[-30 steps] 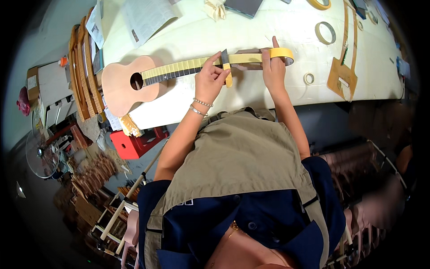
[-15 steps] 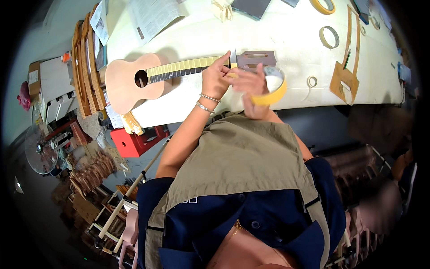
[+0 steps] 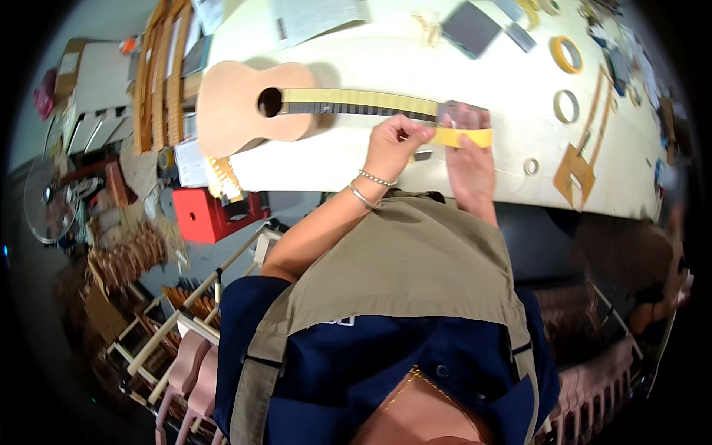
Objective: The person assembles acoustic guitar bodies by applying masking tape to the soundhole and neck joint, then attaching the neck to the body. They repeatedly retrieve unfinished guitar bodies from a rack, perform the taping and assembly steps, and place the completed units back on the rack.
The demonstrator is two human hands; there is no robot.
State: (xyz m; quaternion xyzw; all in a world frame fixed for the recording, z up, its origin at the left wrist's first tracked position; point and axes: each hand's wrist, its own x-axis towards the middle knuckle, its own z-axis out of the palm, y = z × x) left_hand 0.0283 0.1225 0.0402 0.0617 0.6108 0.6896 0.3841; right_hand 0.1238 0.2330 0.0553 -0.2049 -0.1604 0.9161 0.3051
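Observation:
A bare-wood ukulele-like instrument (image 3: pixel 226 104) lies across the table, its neck pointing right. Pale yellow tape (image 3: pixel 356 97) covers the far half of its fretboard, while the near half shows dark. In front of the headstock (image 3: pixel 452 111), my right hand (image 3: pixel 472 172) holds a roll of yellow tape (image 3: pixel 482 137), fingers reaching up behind it. My left hand (image 3: pixel 393 150), with bracelets at the wrist, is closed in a pinch at the roll's left side, apparently on the tape's end. A small flat blade-like piece (image 3: pixel 423 156) lies on the table between the hands.
More tape rolls (image 3: pixel 566 55) and a wooden template (image 3: pixel 575 175) lie to the right. Dark flat pads (image 3: pixel 472 30) and a newspaper (image 3: pixel 311 18) are at the back. Wooden necks (image 3: pixel 157 81) stack at the left, above a red stool (image 3: pixel 204 215). The table's front edge runs before me.
My hands have come away from the neck toward the near right of the headstock. The tape roll has turned edge-on, and my left hand now pinches at it. The whole view has shifted.

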